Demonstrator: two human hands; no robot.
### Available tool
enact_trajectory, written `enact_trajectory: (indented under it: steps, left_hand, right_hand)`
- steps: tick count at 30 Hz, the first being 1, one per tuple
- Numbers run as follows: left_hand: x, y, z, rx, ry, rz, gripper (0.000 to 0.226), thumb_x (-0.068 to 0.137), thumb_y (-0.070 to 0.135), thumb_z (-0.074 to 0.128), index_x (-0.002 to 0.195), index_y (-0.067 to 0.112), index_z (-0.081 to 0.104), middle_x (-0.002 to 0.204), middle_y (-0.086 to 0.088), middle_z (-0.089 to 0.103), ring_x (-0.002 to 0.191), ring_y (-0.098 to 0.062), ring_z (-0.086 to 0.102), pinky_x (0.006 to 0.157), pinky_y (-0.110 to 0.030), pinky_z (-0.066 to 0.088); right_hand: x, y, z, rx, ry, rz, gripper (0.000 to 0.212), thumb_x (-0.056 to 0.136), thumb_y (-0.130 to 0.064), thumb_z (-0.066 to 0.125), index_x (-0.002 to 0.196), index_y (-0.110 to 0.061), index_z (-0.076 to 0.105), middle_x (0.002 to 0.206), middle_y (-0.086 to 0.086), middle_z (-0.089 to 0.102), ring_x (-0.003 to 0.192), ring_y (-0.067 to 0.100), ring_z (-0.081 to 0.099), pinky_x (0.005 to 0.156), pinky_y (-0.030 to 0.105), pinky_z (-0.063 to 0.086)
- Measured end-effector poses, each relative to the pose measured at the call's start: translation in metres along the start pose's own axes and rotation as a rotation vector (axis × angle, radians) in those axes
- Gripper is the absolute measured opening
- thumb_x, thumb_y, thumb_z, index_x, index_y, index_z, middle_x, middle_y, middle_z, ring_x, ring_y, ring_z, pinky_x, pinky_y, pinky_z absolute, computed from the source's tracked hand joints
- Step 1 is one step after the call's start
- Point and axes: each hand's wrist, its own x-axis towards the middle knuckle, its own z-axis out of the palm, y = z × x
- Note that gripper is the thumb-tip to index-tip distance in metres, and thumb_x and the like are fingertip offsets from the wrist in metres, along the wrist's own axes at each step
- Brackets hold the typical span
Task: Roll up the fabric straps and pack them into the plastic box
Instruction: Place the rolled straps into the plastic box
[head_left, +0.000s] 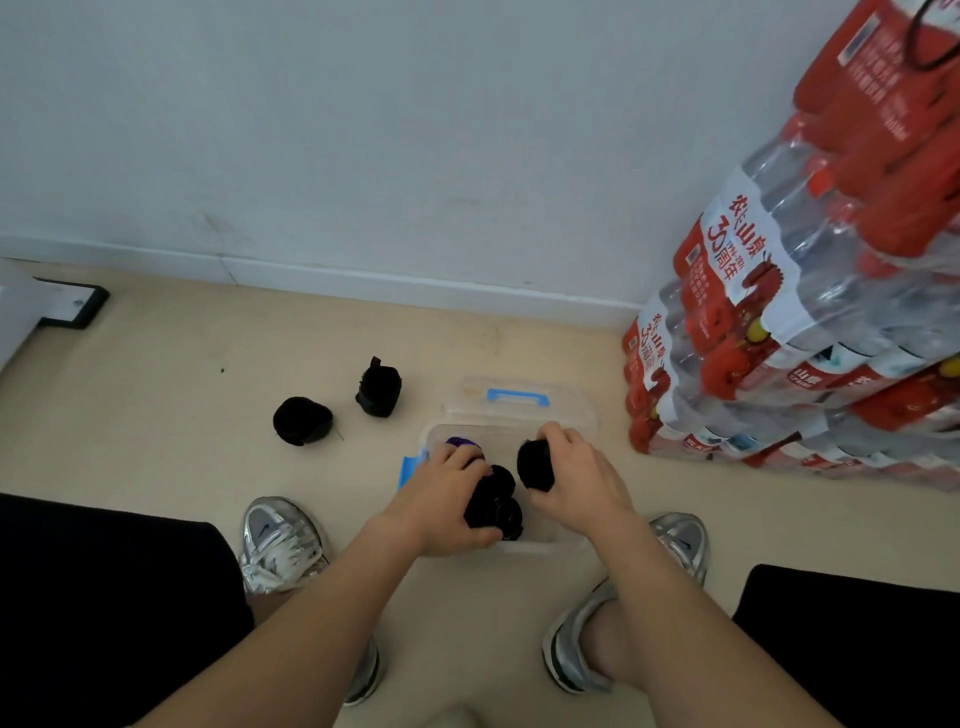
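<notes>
Right hand (576, 480) grips 1 black rolled fabric strap (535, 465) above the clear plastic box (563, 538); left hand (441, 499) seemingly clutches 2 black rolls (496, 504) inside.

Five black strap rolls (303, 421), one purple roll (460, 443), one plastic box (548, 542), one lid (569, 410), two shoes (275, 540)

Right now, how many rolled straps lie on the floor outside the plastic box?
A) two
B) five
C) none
A: a round roll and an upright roll lie on the floor, left of the plastic box.
</notes>
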Motion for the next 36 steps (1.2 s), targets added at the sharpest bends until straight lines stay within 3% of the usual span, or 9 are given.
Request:
enact_trajectory:
  steps: [4, 10, 14, 18, 22, 25, 27, 32, 36]
  left_hand:
    - [0.006, 0.004, 0.014, 0.093, -0.14, -0.008, 0.109, 0.082, 0.079, 0.068, 0.169, 0.036, 0.017, 0.181, 0.001, 0.004, 0.164, -0.042, 0.001, 0.133, -0.058, 0.01]
    - [0.016, 0.003, 0.013, 0.218, -0.272, -0.04, 0.127, 0.077, 0.087, 0.069, 0.173, 0.032, 0.006, 0.182, 0.005, -0.002, 0.163, -0.046, -0.001, 0.134, -0.056, 0.012]
    - [0.019, 0.001, 0.015, 0.146, -0.262, -0.039, 0.129, 0.073, 0.081, 0.079, 0.172, 0.029, 0.016, 0.181, 0.003, 0.004, 0.163, -0.043, 0.0, 0.133, -0.051, 0.012]
    - [0.02, 0.001, 0.012, 0.08, -0.253, -0.032, 0.122, 0.069, 0.076, 0.086, 0.168, 0.031, 0.03, 0.178, 0.004, 0.01, 0.161, -0.044, 0.003, 0.132, -0.051, 0.016]
    - [0.02, 0.001, 0.008, 0.066, -0.273, -0.024, 0.117, 0.07, 0.074, 0.086, 0.166, 0.033, 0.034, 0.177, 0.005, 0.01, 0.159, -0.043, 0.005, 0.131, -0.051, 0.018]
    - [0.02, 0.001, 0.006, 0.07, -0.285, -0.022, 0.116, 0.072, 0.075, 0.085, 0.167, 0.034, 0.033, 0.176, 0.005, 0.008, 0.158, -0.042, 0.005, 0.131, -0.05, 0.018]
    - [0.019, -0.001, 0.007, 0.057, -0.288, -0.021, 0.114, 0.073, 0.074, 0.085, 0.167, 0.034, 0.034, 0.177, 0.003, 0.003, 0.159, -0.042, 0.002, 0.132, -0.051, 0.017]
    - [0.017, -0.004, 0.008, 0.027, -0.26, -0.036, 0.113, 0.07, 0.077, 0.085, 0.164, 0.035, 0.039, 0.168, -0.006, 0.006, 0.157, -0.037, 0.01, 0.132, -0.047, 0.023]
    - [0.019, -0.004, 0.008, 0.021, -0.256, -0.025, 0.116, 0.068, 0.078, 0.086, 0.165, 0.033, 0.039, 0.164, -0.007, 0.013, 0.155, -0.035, 0.013, 0.131, -0.047, 0.027]
  right_hand:
    - [0.009, -0.003, 0.016, -0.022, -0.031, 0.04, 0.049, 0.093, -0.022, 0.075, 0.125, -0.023, 0.038, 0.12, 0.011, 0.059, 0.103, 0.038, 0.067, 0.081, 0.047, 0.059]
    - [0.017, -0.007, 0.033, -0.027, -0.029, 0.034, 0.044, 0.096, -0.015, 0.069, 0.13, -0.021, 0.043, 0.131, 0.009, 0.058, 0.106, 0.04, 0.066, 0.074, 0.043, 0.051]
    - [0.021, -0.003, 0.048, 0.146, 0.001, 0.018, 0.049, 0.097, -0.011, 0.068, 0.14, -0.027, 0.051, 0.139, 0.007, 0.049, 0.116, 0.035, 0.06, 0.088, 0.044, 0.054]
    - [0.02, -0.004, 0.057, 0.375, 0.099, 0.122, 0.049, 0.096, -0.024, 0.074, 0.14, -0.021, 0.053, 0.132, 0.008, 0.064, 0.12, 0.031, 0.061, 0.093, 0.037, 0.05]
    - [0.023, -0.011, 0.066, 0.525, 0.155, 0.28, 0.051, 0.095, -0.022, 0.081, 0.139, -0.011, 0.061, 0.129, 0.01, 0.072, 0.123, 0.031, 0.064, 0.097, 0.03, 0.048]
    - [0.026, -0.015, 0.07, 0.649, 0.123, 0.32, 0.042, 0.097, -0.016, 0.078, 0.136, -0.011, 0.066, 0.128, 0.008, 0.073, 0.122, 0.03, 0.069, 0.105, 0.042, 0.056]
    - [0.032, -0.016, 0.07, 0.645, 0.099, 0.344, 0.041, 0.097, -0.018, 0.08, 0.134, -0.009, 0.065, 0.127, 0.01, 0.073, 0.12, 0.031, 0.069, 0.102, 0.046, 0.057]
    - [0.039, -0.01, 0.069, 0.604, 0.075, 0.297, 0.047, 0.094, -0.025, 0.084, 0.132, -0.007, 0.062, 0.121, 0.009, 0.074, 0.111, 0.028, 0.071, 0.088, 0.034, 0.054]
    - [0.04, -0.015, 0.069, 0.475, 0.03, 0.269, 0.045, 0.099, -0.025, 0.079, 0.136, -0.009, 0.059, 0.125, 0.013, 0.072, 0.114, 0.033, 0.069, 0.093, 0.041, 0.057]
